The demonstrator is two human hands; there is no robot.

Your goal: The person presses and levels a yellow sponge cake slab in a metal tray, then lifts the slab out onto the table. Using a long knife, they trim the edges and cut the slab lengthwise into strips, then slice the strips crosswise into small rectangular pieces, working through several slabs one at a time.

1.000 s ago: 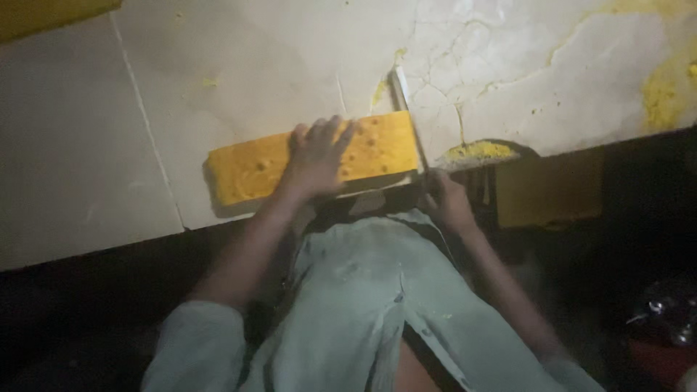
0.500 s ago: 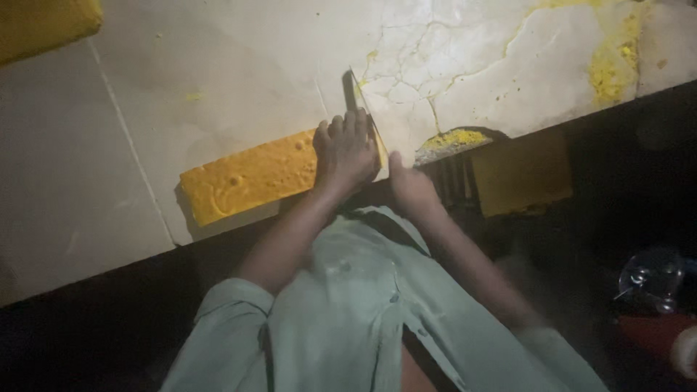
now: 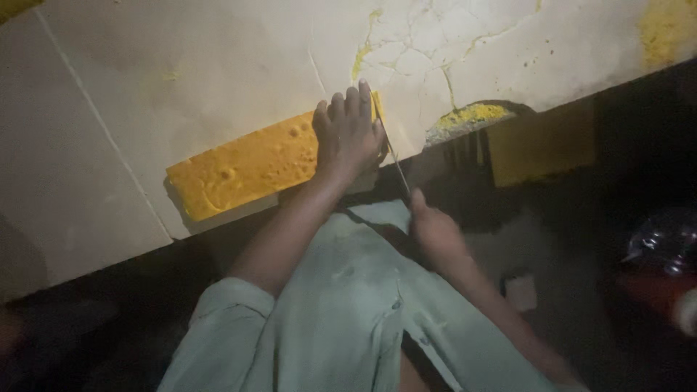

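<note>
A long yellow pitted block (image 3: pixel 243 168) lies on a pale tiled slab (image 3: pixel 145 80) near its front edge. My left hand (image 3: pixel 348 134) presses flat on the block's right end, fingers spread. My right hand (image 3: pixel 433 229) is below the slab's edge, closed around the handle of a thin-bladed knife (image 3: pixel 392 156). The blade runs up along the block's right end, just beside my left fingers.
Yellow crumbs (image 3: pixel 470 115) and smears lie on the cracked slab to the right. A yellow block (image 3: pixel 541 141) sits in shadow under the slab's edge. A clear bag (image 3: pixel 668 239) and red object lie at the dark right. My pale green shirt fills the bottom.
The view shifted, so the block sits further left and lower. My right hand pulled the knife back toward me; the blade's tip now lies at the block's end rather than beyond it.
</note>
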